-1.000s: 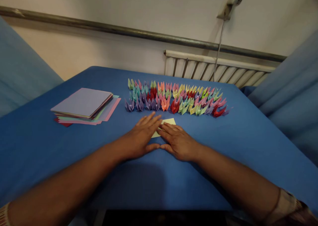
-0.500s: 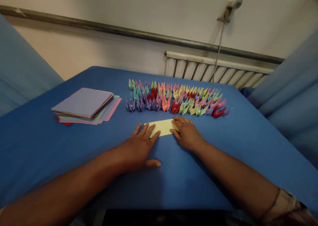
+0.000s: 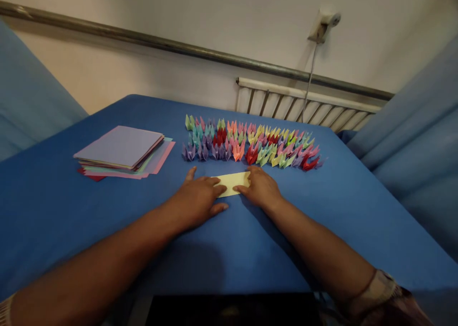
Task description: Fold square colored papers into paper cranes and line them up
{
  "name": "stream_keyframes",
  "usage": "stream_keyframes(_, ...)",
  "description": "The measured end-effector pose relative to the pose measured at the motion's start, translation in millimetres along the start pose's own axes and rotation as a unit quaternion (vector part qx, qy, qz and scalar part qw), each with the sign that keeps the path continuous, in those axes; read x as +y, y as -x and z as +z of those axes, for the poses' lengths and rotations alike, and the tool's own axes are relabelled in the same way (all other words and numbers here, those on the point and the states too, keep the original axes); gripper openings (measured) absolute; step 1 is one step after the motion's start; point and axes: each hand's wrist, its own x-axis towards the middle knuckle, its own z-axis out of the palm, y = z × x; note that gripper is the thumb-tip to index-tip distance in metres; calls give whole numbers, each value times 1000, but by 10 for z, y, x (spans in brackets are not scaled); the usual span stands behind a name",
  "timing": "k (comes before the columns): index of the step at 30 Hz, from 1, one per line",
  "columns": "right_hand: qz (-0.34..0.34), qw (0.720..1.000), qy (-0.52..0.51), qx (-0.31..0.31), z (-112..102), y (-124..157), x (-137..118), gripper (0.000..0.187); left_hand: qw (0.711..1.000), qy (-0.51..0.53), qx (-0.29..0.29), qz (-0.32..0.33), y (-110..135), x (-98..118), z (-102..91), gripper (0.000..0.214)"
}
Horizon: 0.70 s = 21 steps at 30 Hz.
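A pale yellow strip of folded paper (image 3: 233,179) lies on the blue cloth in front of me, its two ends partly hidden by my hands. My left hand (image 3: 200,194) rests at the left end, fingers apart, some fingertips on the paper and one finger lifted away. The left thumb lies on the cloth just below the strip. At the right end, my right hand (image 3: 264,186) grips the paper, its thumb on the near part and its fingers curled round the far corner. Beyond the strip stand rows of small folded paper cranes (image 3: 238,149) in many colours.
To the left lies a stack of coloured square paper sheets (image 3: 121,147), lilac on top. Blue cloth (image 3: 272,264) covers the table. Behind it are a metal rail (image 3: 179,48) and a radiator (image 3: 279,88). Blue curtains (image 3: 415,125) hang at both sides.
My left hand has drawn its thumb up towards the strip and lifted one finger off it. The right thumb has slid left and inward over the paper. The view has shifted slightly.
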Motion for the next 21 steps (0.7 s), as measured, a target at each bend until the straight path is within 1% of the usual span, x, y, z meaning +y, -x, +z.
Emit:
stream_keyframes(2, 8, 1000, -8, -21, -13, 7, -34, 60, 999, 21, 22, -25, -78, -98, -26, 32)
stream_keyframes(4, 13, 999, -13, -33, -20, 27, -28, 56, 997, 48, 48, -49, -151, -209, -36, 29)
stream_keyframes(8, -25, 1000, -17, -6, -4, 76, 54, 52, 992, 87, 68, -68, -241, -364, 27, 32)
stream_keyframes(11, -47, 998, -39, 25, 33, 71, 137, 59, 991, 75, 82, -69, -269, -386, 107, 44)
stream_keyframes(13, -60, 996, -55, 38, 62, 42, 190, 62, 991, 67, 84, -76, -277, -379, 141, 47)
stream_keyframes(17, -87, 993, -79, 31, 119, -23, 255, 62, 991, 77, 76, -73, -282, -363, 150, 39)
stream_keyframes(21, -103, 990, -96, 28, 157, -32, 248, 61, 990, 91, 74, -73, -291, -350, 154, 36)
